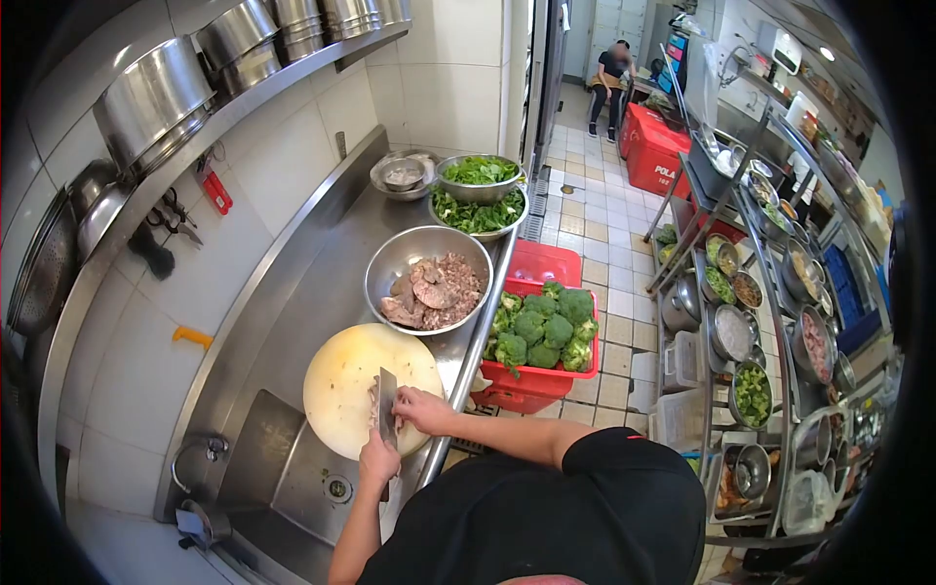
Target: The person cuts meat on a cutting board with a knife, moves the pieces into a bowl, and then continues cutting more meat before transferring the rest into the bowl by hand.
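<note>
A round cutting board (336, 385) lies over the edge of the steel sink, with a cleaver (387, 400) upright on it. My left hand (377, 456) is wrapped round the cleaver's handle. On the blade's right side is my right hand (421, 411), its fingers bent together close to the blade; what they hold is mostly hidden. A little pale meat (373, 398) shows along the blade's left side. Just beyond the board stands a steel bowl (375, 283) with minced meat (460, 278) and larger meat pieces (429, 291).
Bowls of leafy greens (480, 213) and a smaller bowl stack (403, 174) stand at the counter's far end. Broccoli (546, 327) fills a red crate to the right. Racks with food bowls (751, 393) line the right side. A person (611, 83) sits far back near red boxes (651, 146).
</note>
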`<state>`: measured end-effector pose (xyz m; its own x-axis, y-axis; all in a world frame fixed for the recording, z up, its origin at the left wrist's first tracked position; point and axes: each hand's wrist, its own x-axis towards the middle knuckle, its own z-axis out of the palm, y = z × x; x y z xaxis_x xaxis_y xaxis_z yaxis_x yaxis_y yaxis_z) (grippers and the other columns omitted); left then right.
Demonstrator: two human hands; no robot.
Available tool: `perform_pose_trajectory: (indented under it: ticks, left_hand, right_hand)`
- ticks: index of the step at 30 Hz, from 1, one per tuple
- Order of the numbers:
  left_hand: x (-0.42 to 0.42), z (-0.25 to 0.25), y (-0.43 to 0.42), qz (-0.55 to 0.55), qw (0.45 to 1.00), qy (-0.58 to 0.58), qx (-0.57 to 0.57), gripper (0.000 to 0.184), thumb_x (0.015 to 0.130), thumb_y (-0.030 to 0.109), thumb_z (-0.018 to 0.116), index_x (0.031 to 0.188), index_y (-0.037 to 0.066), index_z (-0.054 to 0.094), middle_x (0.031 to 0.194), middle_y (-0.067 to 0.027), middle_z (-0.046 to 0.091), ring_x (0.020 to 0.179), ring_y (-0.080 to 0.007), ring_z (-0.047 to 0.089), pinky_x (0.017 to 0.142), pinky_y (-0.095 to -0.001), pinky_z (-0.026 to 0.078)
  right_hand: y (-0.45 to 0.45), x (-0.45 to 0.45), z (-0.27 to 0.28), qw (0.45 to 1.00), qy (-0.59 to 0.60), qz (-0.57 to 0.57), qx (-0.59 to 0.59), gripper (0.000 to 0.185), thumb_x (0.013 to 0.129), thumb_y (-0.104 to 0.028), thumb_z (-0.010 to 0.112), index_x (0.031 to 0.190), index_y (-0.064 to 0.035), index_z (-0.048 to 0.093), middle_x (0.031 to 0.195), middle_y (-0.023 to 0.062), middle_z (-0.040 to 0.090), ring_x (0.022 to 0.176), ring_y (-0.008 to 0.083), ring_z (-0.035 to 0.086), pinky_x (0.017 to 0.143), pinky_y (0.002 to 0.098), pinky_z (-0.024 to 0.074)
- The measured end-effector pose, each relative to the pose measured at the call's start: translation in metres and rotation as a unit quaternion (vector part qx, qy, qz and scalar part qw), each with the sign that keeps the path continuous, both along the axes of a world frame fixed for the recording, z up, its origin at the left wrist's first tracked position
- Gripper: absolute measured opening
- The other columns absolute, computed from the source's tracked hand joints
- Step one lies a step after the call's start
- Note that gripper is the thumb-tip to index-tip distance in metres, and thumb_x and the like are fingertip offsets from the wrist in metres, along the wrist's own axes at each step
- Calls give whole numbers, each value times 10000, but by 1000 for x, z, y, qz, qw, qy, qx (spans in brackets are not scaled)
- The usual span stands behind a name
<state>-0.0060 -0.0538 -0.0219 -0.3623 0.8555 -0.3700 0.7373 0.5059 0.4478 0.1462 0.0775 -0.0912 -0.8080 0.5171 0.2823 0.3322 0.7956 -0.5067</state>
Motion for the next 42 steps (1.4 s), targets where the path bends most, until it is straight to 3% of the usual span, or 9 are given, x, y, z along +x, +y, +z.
perform_pose_trajectory:
  ticks: [1, 4, 10, 16, 20, 28, 39, 42]
  left_hand:
    - [0, 1, 0, 1, 1000, 4, 2, 308, 972, 179, 532, 1206, -15, 480, 971, -380, 683, 936, -541, 679, 867, -605, 529]
    - [4, 5, 1, -8, 1000, 11, 7, 335, 973, 185, 537, 1233, -17, 478, 979, -375, 687, 945, -534, 684, 877, -596, 531]
    - [8, 15, 2, -7, 999, 23, -39, 427, 954, 179, 582, 1311, -16, 453, 1026, -361, 695, 987, -512, 692, 914, -568, 536]
    - [7, 13, 2, -3, 999, 21, -43, 457, 939, 179, 613, 1318, -13, 444, 1036, -353, 697, 996, -508, 692, 914, -563, 537]
    - [9, 11, 3, -10, 999, 20, -36, 443, 950, 185, 594, 1320, -8, 444, 1031, -351, 698, 994, -511, 690, 905, -570, 535]
    - [12, 19, -4, -14, 999, 19, -33, 370, 986, 208, 527, 1283, -5, 466, 1006, -371, 687, 976, -531, 679, 886, -593, 525]
    - [7, 15, -18, -21, 998, 23, -52, 325, 984, 190, 557, 1222, -5, 454, 1004, -363, 688, 984, -527, 680, 885, -585, 527]
    - [8, 15, -15, -23, 998, 20, -59, 334, 984, 184, 560, 1233, -8, 446, 1011, -357, 691, 987, -517, 684, 888, -578, 529]
  right_hand:
    - [2, -3, -5, 999, 16, 17, 41, 329, 907, -142, 634, 1236, -128, 625, 1271, 132, 555, 1148, 353, 608, 951, 413, 534]
    - [5, -6, -7, 1000, -9, 30, -2, 270, 919, -130, 609, 1188, -125, 622, 1228, 124, 568, 1193, 340, 579, 991, 410, 513]
    - [23, -8, -7, 998, 47, -19, -25, 240, 933, -157, 627, 1165, -100, 598, 1189, 131, 550, 1142, 348, 580, 985, 424, 494]
    - [13, -6, -13, 996, 56, 50, -47, 231, 908, -143, 657, 1133, -106, 621, 1163, 139, 549, 1129, 358, 579, 945, 436, 510]
    - [4, -2, -18, 993, 110, 43, -23, 251, 827, -82, 675, 1077, -96, 645, 1112, 136, 564, 1081, 357, 592, 924, 428, 518]
    - [3, -4, -19, 991, 127, 20, -23, 252, 810, -67, 666, 1059, -98, 654, 1130, 130, 589, 1087, 350, 606, 916, 424, 526]
    - [3, -1, -13, 995, 91, 28, -35, 287, 829, -69, 631, 1106, -140, 645, 1130, 112, 558, 1112, 335, 575, 929, 416, 518]
    - [1, -1, -10, 989, 143, 24, -21, 298, 767, -8, 655, 1051, -100, 653, 1047, 112, 572, 1027, 345, 597, 884, 420, 510]
